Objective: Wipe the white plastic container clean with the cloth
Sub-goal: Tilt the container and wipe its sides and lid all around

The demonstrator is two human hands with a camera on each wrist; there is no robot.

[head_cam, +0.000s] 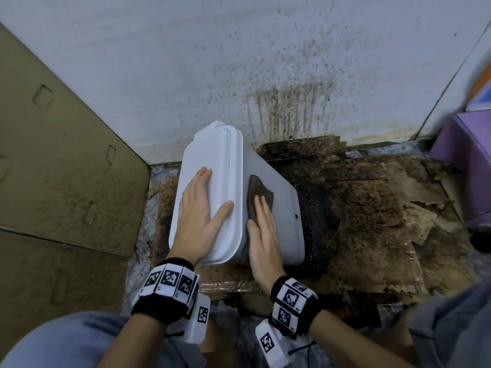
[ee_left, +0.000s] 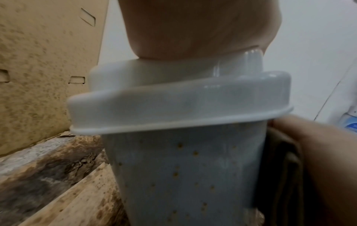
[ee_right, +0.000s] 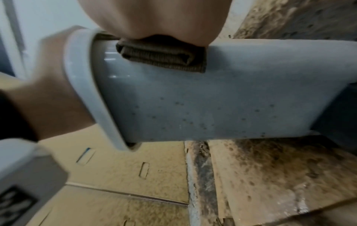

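Observation:
A white plastic container (head_cam: 279,187) with its lid on stands tilted on the dirty floor, lid to the left. My left hand (head_cam: 198,208) lies flat on the lid (head_cam: 218,152), fingers straight. My right hand (head_cam: 261,224) presses a folded brown cloth (head_cam: 259,189) flat against the container's upper side. In the left wrist view the container's wall (ee_left: 183,175) shows brown specks below the lid rim (ee_left: 173,110). The right wrist view shows the cloth (ee_right: 162,56) under my palm and a speckled side wall (ee_right: 193,107).
Stained cardboard sheets (head_cam: 372,208) cover the floor under the container. A large cardboard panel (head_cam: 53,155) leans at the left. The splattered white wall (head_cam: 239,62) stands right behind. A purple box (head_cam: 467,155) sits at the right edge.

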